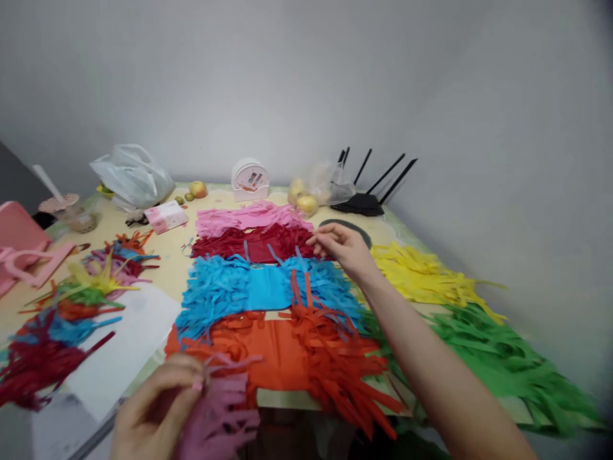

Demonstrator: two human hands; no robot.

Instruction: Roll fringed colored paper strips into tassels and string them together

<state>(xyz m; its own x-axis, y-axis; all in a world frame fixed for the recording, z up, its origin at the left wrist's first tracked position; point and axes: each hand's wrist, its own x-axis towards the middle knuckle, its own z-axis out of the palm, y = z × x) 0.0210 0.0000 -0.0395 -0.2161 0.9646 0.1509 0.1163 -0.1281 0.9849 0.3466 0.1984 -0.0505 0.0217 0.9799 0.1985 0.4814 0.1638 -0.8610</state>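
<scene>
Low at the front, my left hand (160,406) pinches a mauve-pink sheet of fringed paper (218,418) between thumb and fingers. My right hand (342,248) reaches out over the right end of a dark red fringed sheet (258,246), its fingers closed together; whether a strip is between them I cannot make out. Just nearer lies a blue fringed sheet (268,287), its ends cut in strips and its middle whole. An orange fringed sheet (280,354) lies closest to the table's front edge. Behind the red one is a pink fringed sheet (249,217).
Yellow (416,271) and green fringed paper (498,358) lie on the right. Multicoloured fringe bundles (90,294) and white paper (127,335) are on the left. Behind stand a drink cup (71,214), plastic bag (136,176), round white holder (249,179), bagged fruit (306,203) and black router (359,204).
</scene>
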